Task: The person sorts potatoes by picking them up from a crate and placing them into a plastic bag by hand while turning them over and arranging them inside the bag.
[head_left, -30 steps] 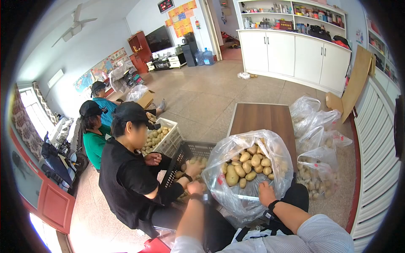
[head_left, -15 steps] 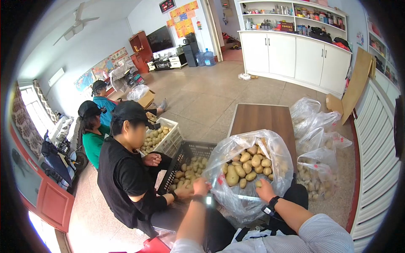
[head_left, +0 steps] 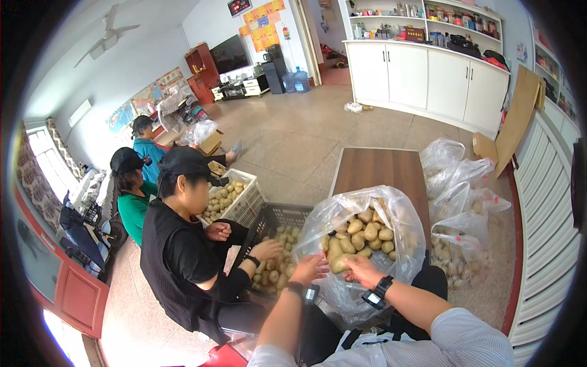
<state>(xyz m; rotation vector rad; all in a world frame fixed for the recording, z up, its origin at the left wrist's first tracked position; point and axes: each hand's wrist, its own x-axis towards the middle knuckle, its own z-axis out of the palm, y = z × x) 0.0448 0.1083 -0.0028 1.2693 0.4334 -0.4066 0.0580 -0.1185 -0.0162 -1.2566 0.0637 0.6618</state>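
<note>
A clear plastic bag (head_left: 403, 211) stands open in front of me, with many potatoes (head_left: 370, 231) inside. My right hand (head_left: 364, 272) grips a potato (head_left: 340, 263) at the near side of the bag's mouth. Just left of it, my left hand (head_left: 310, 268) has its fingers apart beside the bag's left rim and holds nothing. Left of the bag is a black crate (head_left: 287, 214) with more potatoes (head_left: 278, 269). A co-worker's hand (head_left: 267, 249) reaches over that crate.
The co-worker in black (head_left: 183, 263) sits close on my left, with two more people beyond. A white crate (head_left: 252, 205) of potatoes stands past the black one. A brown table (head_left: 382, 174) is behind the bag; filled plastic bags (head_left: 458, 202) lie at the right.
My right hand has moved left and up with a potato. My left hand has moved right to the bag's rim, its fingers now spread. The co-worker's hand has risen over the black crate.
</note>
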